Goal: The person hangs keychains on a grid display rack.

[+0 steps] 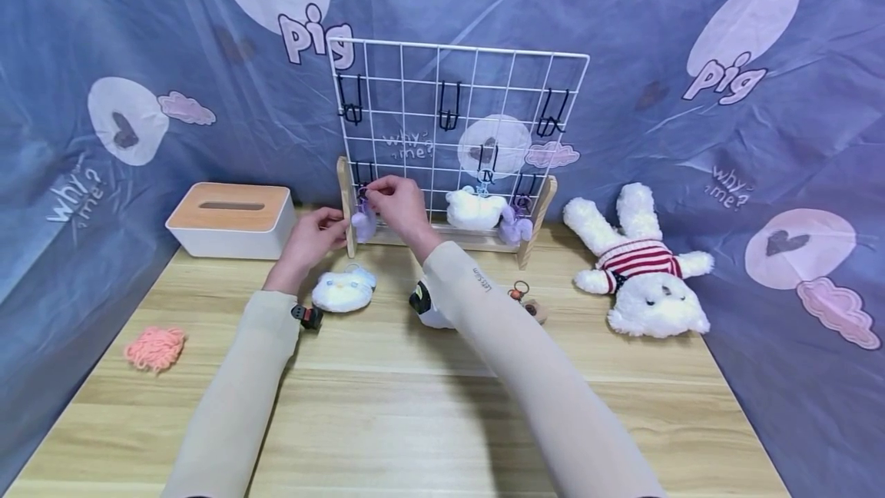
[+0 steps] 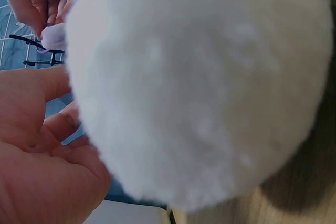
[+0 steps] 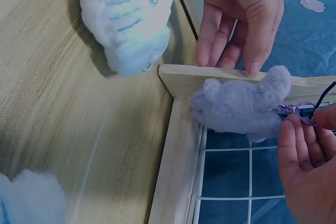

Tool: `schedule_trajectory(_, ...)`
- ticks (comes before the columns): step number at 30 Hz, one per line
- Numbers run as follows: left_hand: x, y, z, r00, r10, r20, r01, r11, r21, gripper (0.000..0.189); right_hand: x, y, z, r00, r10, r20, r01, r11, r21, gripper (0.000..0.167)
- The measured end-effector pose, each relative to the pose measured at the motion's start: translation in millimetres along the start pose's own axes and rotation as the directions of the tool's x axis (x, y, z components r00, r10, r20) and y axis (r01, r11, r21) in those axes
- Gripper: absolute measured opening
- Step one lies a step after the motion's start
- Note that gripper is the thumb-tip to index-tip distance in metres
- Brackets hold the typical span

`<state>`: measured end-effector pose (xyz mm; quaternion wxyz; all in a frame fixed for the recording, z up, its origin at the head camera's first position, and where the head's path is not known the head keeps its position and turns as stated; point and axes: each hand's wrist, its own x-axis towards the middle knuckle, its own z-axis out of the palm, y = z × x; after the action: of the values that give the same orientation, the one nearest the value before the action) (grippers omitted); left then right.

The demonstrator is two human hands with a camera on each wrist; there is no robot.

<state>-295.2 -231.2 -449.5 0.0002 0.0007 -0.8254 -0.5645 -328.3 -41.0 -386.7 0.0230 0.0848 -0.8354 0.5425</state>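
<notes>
My right hand pinches the purple strap of a purple plush keychain by a black hook at the lower left of the white wire grid rack. The plush hangs in front of the grid. My left hand has its fingertips against the outer side of the rack's left wooden post. On the table below, a white plush with light-blue details lies close to the left wrist; in the left wrist view white fur fills most of the picture.
A white plush and another purple plush hang on lower hooks. A tissue box and pink yarn bundle are left. Under the right forearm lies a partly hidden black-and-white plush. A white teddy lies right.
</notes>
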Motion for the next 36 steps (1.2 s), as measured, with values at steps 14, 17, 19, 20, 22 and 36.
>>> schedule_trajectory(14,-0.9,4.0,-0.4,1.000,-0.010,0.011,0.010,1.000,0.007,0.044,3.3,3.7,-0.7,1.000,-0.017,0.004,0.017,1.000,0.004,0.015)
schedule_trajectory(17,-2.0,4.7,-0.4,1.000,-0.004,0.012,0.004,1.000,0.002,0.044,2.9,4.2,-0.5,1.000,-0.019,0.009,0.019,1.000,0.008,0.014)
schedule_trajectory(19,-2.4,4.8,-0.2,1.000,0.003,0.012,-0.003,1.000,-0.003,0.044,2.6,4.6,0.1,1.000,-0.021,0.009,0.020,1.000,0.016,0.014)
schedule_trajectory(20,-2.6,4.7,-0.1,1.000,0.006,0.013,-0.006,1.000,-0.008,0.044,2.5,4.9,0.5,1.000,-0.020,0.007,0.020,1.000,0.019,0.014)
schedule_trajectory(22,-2.5,4.4,0.0,1.000,0.012,0.014,-0.012,1.000,-0.017,0.044,2.3,6.0,1.7,1.000,-0.018,0.000,0.018,1.000,0.022,0.013)
schedule_trajectory(36,-2.5,2.8,0.8,1.000,0.001,0.011,-0.001,1.000,-0.017,0.043,-6.0,12.1,-1.8,1.000,-0.016,0.002,0.016,1.000,0.023,0.014)
